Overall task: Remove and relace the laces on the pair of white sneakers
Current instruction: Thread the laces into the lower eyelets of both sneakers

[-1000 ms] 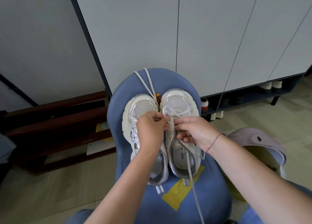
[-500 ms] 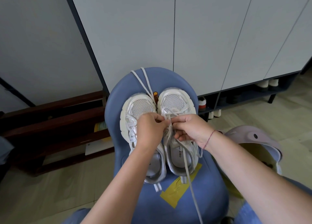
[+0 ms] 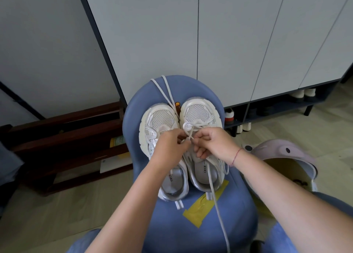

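Two white mesh sneakers stand side by side, toes away from me, on a blue seat [image 3: 193, 226]. A loose white lace [image 3: 162, 92] lies over the seat's far edge beside the left sneaker [image 3: 158, 119]. The right sneaker [image 3: 198, 111] has its lace [image 3: 191, 127] threaded through the front eyelets. My left hand [image 3: 170, 147] and my right hand [image 3: 214, 144] meet over the sneakers' middle, each pinching a strand of that lace. One long lace end [image 3: 217, 205] trails from under my right hand down across the seat toward me.
A grey cabinet [image 3: 210, 43] rises behind the seat, with shoes [image 3: 303, 93] on its low shelf. Dark wooden boards [image 3: 63, 138] lie on the floor at the left. At the right stands a lilac bin [image 3: 282, 153]. Yellow tape [image 3: 204, 205] is stuck on the seat.
Both hands have drawn slightly back toward me and apart, exposing the lace crossing at the right sneaker's front eyelets. The sneakers have not moved.
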### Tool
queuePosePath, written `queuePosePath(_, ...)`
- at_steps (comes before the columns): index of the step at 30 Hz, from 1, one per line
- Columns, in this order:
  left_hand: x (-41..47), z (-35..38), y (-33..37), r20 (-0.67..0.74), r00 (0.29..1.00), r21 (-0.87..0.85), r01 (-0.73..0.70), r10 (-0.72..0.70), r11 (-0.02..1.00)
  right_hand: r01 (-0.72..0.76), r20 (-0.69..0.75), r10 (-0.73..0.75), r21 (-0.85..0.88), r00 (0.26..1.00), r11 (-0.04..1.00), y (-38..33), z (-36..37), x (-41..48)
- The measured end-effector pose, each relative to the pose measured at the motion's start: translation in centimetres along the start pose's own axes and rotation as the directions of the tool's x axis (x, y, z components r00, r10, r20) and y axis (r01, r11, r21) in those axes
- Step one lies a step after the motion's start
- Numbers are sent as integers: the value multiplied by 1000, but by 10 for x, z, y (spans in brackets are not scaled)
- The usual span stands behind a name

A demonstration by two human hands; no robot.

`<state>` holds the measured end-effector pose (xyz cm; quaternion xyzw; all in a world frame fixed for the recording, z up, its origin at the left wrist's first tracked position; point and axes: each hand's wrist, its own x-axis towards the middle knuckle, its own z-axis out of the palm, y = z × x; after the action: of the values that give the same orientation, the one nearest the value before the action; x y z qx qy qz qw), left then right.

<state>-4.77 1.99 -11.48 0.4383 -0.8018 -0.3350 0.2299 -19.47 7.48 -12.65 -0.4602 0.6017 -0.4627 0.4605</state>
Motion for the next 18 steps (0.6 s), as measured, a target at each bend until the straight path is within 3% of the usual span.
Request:
queuePosePath(3, 0, -1, -4, -15, 1000, -49, 16, -17, 999, 85, 49, -75, -258, 996, 962, -5, -7, -9)
queuePosePath(7, 1, 1, -4, -46, 998, -124, 44, -50, 991, 191, 204, -84, -591, 975, 783, -15, -11, -35)
queuePosePath(10, 1, 3, -5, -60, 996, -163, 51, -61, 985, 200, 351, 62, -661, 934, 724, -20, -8, -64)
queuePosePath(14, 1, 4, -5, -62, 996, -176, 60, -72, 983, 225, 511, 270, -712, 816, 665, -22, -5, -86)
queuePosePath(16, 1, 4, -5, -62, 995, -183, 60, -73, 981, 196, 505, 274, -694, 819, 693, -18, -4, -85)
queuePosePath(18, 0, 4, -5, -52, 995, -191, 68, -79, 979, 117, 421, 240, -664, 875, 738, -14, -5, -79)
